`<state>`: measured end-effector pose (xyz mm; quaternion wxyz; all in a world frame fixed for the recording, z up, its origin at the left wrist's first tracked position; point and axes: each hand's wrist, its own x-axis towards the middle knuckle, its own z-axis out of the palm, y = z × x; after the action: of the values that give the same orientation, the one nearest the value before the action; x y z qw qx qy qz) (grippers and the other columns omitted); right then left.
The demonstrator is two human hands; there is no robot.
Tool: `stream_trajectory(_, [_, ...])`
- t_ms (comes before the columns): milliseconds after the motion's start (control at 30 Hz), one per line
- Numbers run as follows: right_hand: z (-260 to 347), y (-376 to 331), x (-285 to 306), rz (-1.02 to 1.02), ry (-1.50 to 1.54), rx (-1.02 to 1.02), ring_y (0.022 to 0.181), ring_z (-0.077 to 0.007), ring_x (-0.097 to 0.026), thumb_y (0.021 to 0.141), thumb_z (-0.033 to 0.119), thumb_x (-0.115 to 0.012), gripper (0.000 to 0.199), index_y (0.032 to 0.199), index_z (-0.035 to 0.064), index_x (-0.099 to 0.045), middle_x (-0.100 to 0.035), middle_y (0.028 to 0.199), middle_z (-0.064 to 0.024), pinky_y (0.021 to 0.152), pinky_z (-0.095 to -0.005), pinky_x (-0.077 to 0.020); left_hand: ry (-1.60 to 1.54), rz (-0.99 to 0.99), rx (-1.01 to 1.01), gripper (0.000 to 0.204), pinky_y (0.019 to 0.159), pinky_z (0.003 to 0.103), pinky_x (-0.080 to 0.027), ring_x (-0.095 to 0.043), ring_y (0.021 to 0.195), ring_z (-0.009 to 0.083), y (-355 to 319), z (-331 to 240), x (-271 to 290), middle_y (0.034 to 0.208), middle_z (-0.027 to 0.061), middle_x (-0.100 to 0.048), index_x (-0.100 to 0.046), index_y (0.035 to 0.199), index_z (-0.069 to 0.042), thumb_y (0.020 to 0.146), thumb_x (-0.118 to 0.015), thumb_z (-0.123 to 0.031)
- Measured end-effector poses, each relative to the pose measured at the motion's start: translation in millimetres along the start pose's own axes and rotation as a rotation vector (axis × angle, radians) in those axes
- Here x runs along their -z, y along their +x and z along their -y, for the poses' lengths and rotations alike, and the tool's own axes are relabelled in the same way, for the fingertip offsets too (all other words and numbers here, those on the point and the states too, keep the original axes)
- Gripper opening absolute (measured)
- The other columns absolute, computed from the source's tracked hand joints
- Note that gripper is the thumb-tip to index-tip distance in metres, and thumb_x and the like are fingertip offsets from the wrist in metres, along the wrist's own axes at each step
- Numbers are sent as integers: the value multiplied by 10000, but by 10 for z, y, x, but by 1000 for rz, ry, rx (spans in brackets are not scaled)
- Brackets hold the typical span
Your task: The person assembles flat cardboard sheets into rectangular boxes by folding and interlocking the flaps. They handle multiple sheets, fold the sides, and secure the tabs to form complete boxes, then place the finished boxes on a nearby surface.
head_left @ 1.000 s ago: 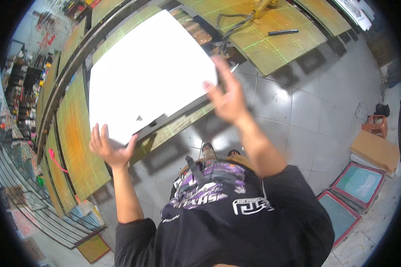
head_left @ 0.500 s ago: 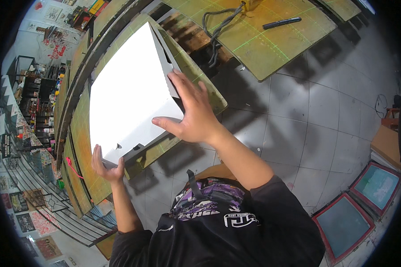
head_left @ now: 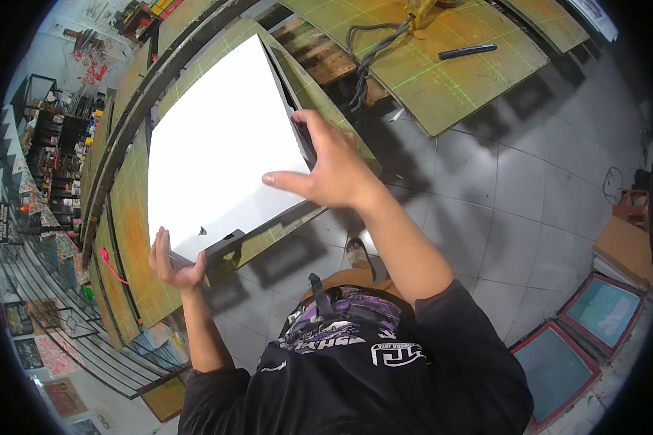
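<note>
A flat white cardboard box (head_left: 218,138) lies with its lid down on a green-yellow board (head_left: 196,72). My left hand (head_left: 176,264) grips its near left corner, fingers along the left side and thumb at the front. My right hand (head_left: 326,163) clasps the near right corner. Its thumb lies on the lid by the front edge, while the fingers curl round the right side at the side flap. A narrow dark gap runs along that right side. Some right fingertips are hidden behind the box edge. Small cut-out tabs show along the front edge.
A black marker (head_left: 468,51) lies on another green board (head_left: 442,87) at the upper right, near a twisted grey cable (head_left: 370,61). A dark curved rail (head_left: 123,130) passes left of the box. Red-framed screens (head_left: 559,370) lean at the lower right. Bottle shelves stand at far left.
My right hand has shifted a little along the right side, and the side gap looks narrower. My left hand keeps its hold on the corner. The whole view has shifted slightly.
</note>
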<state>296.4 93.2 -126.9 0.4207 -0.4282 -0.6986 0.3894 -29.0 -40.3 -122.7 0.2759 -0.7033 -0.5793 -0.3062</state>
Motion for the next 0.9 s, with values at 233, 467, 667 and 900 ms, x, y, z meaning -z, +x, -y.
stream_trajectory(233, [241, 465, 189, 165, -212, -239, 1171, -334, -491, 729, 542, -619, 908, 1345, -52, -314, -502, 1248, -244, 1009, -427, -337, -4, -43, -9, 665, 858, 387, -398, -570, 1001, 299, 11, 16, -37, 1083, 142, -628, -613, 1073, -9, 587, -733, -447])
stream_trajectory(467, [19, 183, 88, -78, -118, 356, 1152, -274, -505, 652, 343, -781, 619, 1186, 101, -581, -503, 1265, -171, 947, -367, -412, 58, -99, 31, 672, 876, 356, -351, -563, 1011, 233, -94, 77, -120, 1075, 92, -640, -637, 1032, -61, 550, -773, -508])
stream_trajectory(667, [26, 186, 103, 61, -336, 542, 1175, -271, -498, 551, 257, -844, 611, 1100, 119, -617, -489, 1312, -90, 968, -368, -425, 130, -159, 51, 665, 861, 336, -337, -573, 974, 201, -53, 42, -203, 1002, 44, -650, -640, 967, -96, 521, -799, -562])
stream_trajectory(900, [6, 223, 3, -39, -318, 599, 1094, -257, -565, 555, 231, -844, 559, 1054, 95, -631, -570, 1214, -96, 909, -357, -473, 162, -279, -1, 679, 815, 307, -325, -593, 855, 153, 45, 116, -222, 919, 9, -663, -646, 890, -117, 483, -766, -647])
